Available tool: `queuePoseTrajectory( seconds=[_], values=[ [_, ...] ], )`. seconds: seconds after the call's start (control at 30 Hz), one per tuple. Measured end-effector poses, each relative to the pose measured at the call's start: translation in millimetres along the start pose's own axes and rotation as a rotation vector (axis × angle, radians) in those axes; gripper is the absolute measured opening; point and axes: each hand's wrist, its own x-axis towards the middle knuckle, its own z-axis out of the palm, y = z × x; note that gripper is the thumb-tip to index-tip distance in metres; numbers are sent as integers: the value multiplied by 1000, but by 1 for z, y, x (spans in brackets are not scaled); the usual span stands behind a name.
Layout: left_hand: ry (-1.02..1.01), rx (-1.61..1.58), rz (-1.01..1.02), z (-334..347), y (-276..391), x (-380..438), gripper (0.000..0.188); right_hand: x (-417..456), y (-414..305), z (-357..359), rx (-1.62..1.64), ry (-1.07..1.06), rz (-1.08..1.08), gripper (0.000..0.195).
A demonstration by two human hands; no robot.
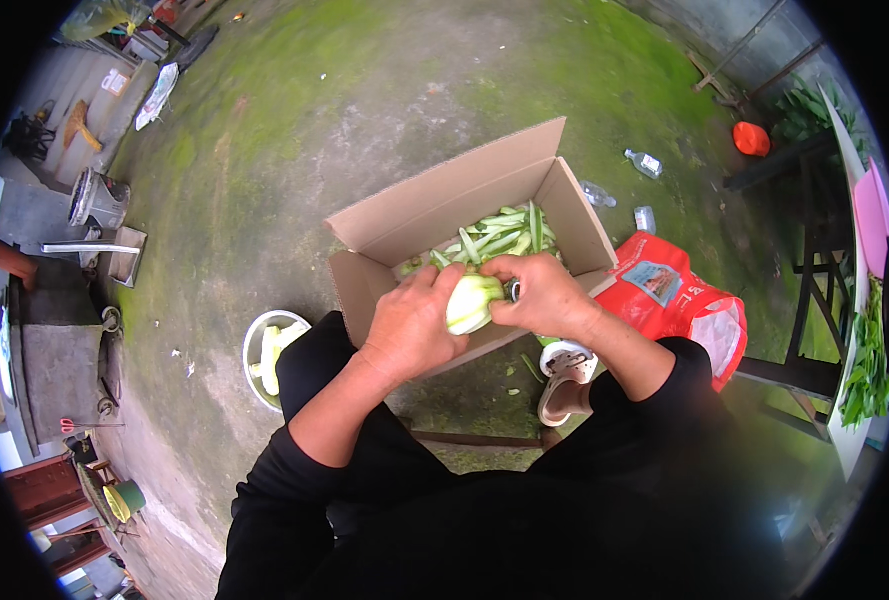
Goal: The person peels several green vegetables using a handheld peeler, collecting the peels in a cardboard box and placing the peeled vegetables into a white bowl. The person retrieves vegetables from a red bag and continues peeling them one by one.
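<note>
Above an open cardboard box [444, 202] I hold a pale green, partly peeled gourd-like vegetable [471, 304]. My left hand [413, 319] wraps its left side. On the other side, the thumb and fingers of my right hand [546, 294] grip its right end. A small dark-rimmed, shiny object [516, 290] shows under my right hand, mostly hidden; I cannot tell what it is. Long green peelings [501, 232] lie in the box beneath. By my left knee, a round metal bowl [252, 352] contains pale peeled vegetable pieces [270, 360].
A red printed bag [651, 281] lies right of the box, near several clear plastic bottles [645, 163]. My shoe [561, 394] is close to the box's near side. Farther right is a table with leafy greens [868, 360]. A bucket [99, 199] stands at left on the mossy ground.
</note>
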Motion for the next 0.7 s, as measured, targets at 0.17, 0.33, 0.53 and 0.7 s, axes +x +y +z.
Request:
queuePoseTrajectory(
  seconds=[0.17, 0.33, 0.53, 0.7],
  values=[
    [-22, 23, -15, -2, -1, -2, 62, 3, 2, 15, -65, 82, -56, 30],
    [-10, -22, -35, 5, -5, 0, 61, 9, 5, 15, -88, 67, -51, 30],
    [-75, -95, -41, 0, -4, -2, 62, 7, 16, 5, 173, -30, 40, 22],
    [-41, -407, -54, -17, -27, -2, 72, -7, 22, -27, 346, 23, 33, 27]
  ],
)
